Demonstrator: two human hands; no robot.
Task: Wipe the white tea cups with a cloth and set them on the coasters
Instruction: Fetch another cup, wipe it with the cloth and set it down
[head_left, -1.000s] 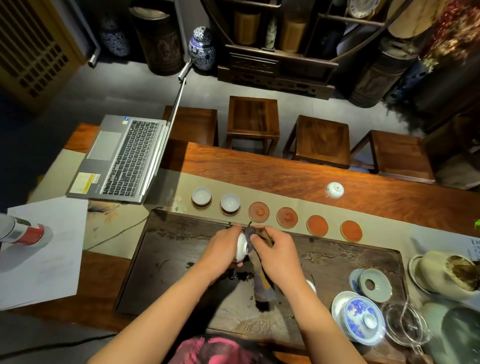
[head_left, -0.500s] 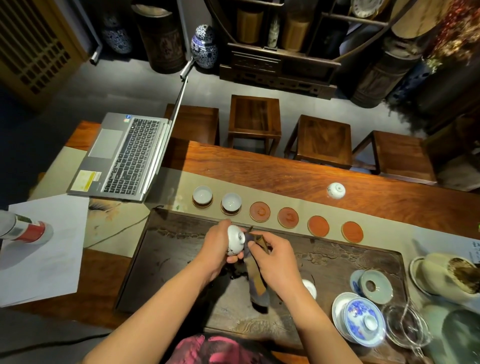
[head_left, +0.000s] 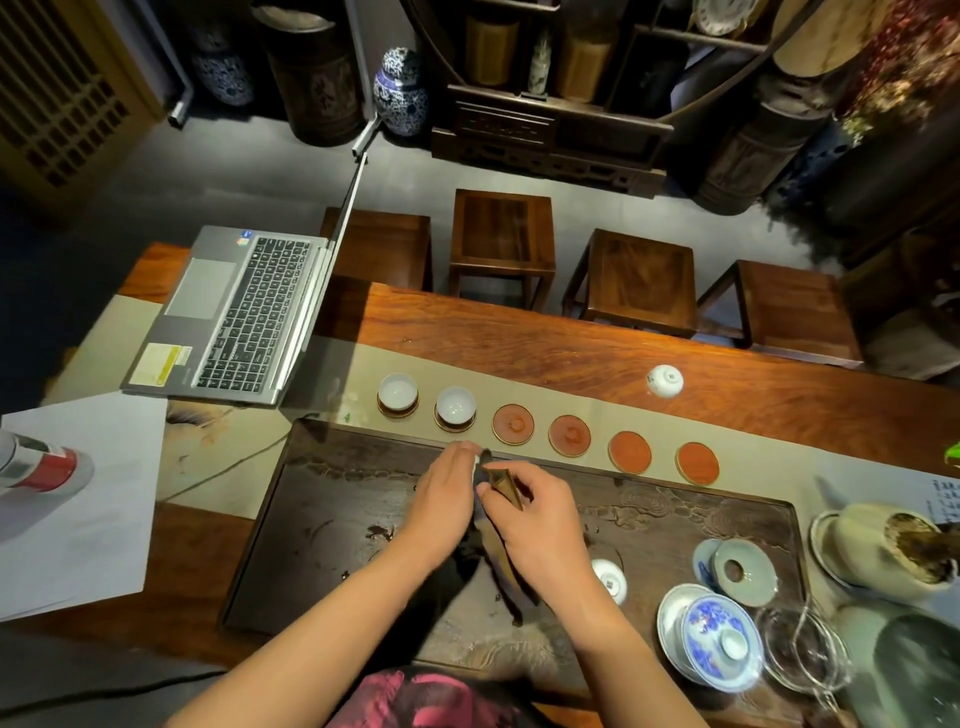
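A sheet of paper (head_left: 72, 499) lies at the far left of the surface (head_left: 545, 358), with an open laptop (head_left: 234, 312) behind it. Two white cups (head_left: 398, 391) (head_left: 456, 406) sit on the two leftmost coasters; four red coasters (head_left: 513, 424) (head_left: 570, 435) (head_left: 629, 452) (head_left: 697, 463) stand bare in the same row. Over the dark tea tray (head_left: 337, 519), the left hand (head_left: 441, 504) has its fingers wrapped round a cup almost wholly hidden behind them. The right hand (head_left: 535, 525) pinches a dark cloth (head_left: 498, 561) against it. Another cup (head_left: 610, 579) lies on the tray to the right, and one more (head_left: 665, 381) rests farther back.
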